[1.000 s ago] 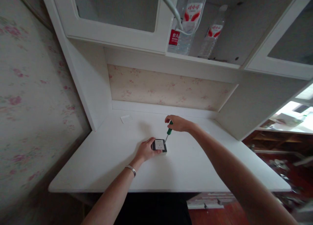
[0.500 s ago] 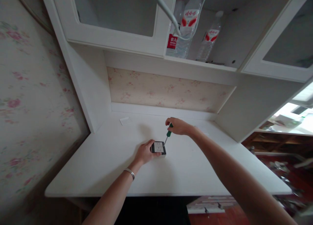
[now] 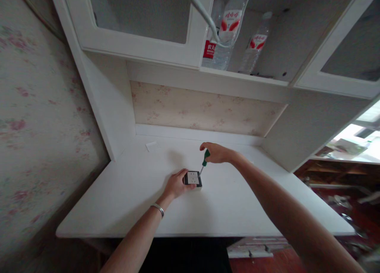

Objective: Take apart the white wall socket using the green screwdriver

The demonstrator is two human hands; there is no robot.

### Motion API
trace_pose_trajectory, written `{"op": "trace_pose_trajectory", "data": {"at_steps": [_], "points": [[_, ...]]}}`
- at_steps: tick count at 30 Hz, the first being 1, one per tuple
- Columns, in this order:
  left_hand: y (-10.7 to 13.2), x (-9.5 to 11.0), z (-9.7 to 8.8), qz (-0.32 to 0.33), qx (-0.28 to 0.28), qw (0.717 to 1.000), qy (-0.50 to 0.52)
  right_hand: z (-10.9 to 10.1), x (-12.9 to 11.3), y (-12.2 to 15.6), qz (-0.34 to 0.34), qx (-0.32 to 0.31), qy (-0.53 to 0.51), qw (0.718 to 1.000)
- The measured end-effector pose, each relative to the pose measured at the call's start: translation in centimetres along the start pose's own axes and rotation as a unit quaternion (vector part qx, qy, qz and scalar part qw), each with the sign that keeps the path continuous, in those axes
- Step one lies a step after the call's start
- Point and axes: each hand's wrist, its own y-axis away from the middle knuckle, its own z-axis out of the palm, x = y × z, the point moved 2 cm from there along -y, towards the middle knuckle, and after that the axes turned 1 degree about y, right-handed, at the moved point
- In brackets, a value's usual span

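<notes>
On the white desk (image 3: pixel 133 194) lies a wall socket (image 3: pixel 192 178) with a white face and a dark surround, on a pale base. My left hand (image 3: pixel 177 184) grips it from the left, thumb along the near side and fingers at the far side. My right hand (image 3: pixel 216 152) is closed around the green handle of a screwdriver (image 3: pixel 205 158). The screwdriver leans, its metal shaft running down to the right edge of the socket. Exactly what the tip touches is too small to make out.
A thin white piece (image 3: pixel 151 146) lies towards the back left of the desk. Overhead, a cabinet shelf (image 3: pixel 246 77) holds plastic bottles (image 3: pixel 230 25), and a pale cable (image 3: pixel 204 14) hangs in front. Side panels (image 3: pixel 314 122) bound the desk.
The fingers of my right hand have shifted slightly on the screwdriver handle. The socket and my left hand stay in place.
</notes>
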Motion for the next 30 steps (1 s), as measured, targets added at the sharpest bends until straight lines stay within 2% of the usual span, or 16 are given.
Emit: {"op": "trace_pose_trajectory", "data": {"at_steps": [4, 9, 14, 18, 23, 28, 30], "points": [[0.01, 0.13, 0.00, 0.005, 0.006, 1.000, -0.001, -0.12, -0.05, -0.02, 0.031, 0.009, 0.008, 0.999], [0.07, 0.31, -0.21, 0.008, 0.006, 1.000, 0.001, -0.30, -0.39, 0.01, -0.010, -0.004, 0.000, 1.000], [0.06, 0.53, -0.35, 0.015, 0.001, 1.000, -0.006, -0.45, -0.31, 0.03, 0.030, -0.010, 0.011, 0.999], [0.08, 0.70, -0.36, 0.017, 0.002, 1.000, -0.008, -0.34, -0.45, 0.02, -0.013, -0.019, -0.001, 1.000], [0.12, 0.78, -0.38, -0.003, -0.003, 1.000, -0.002, -0.33, -0.44, -0.02, 0.009, -0.001, 0.033, 0.999], [0.06, 0.43, -0.19, 0.008, 0.005, 1.000, -0.002, -0.37, -0.83, -0.15, -0.053, -0.023, 0.011, 0.998], [0.03, 0.22, -0.04, 0.013, 0.006, 1.000, -0.005, -0.32, -0.88, -0.27, -0.042, -0.021, 0.020, 0.999]]}}
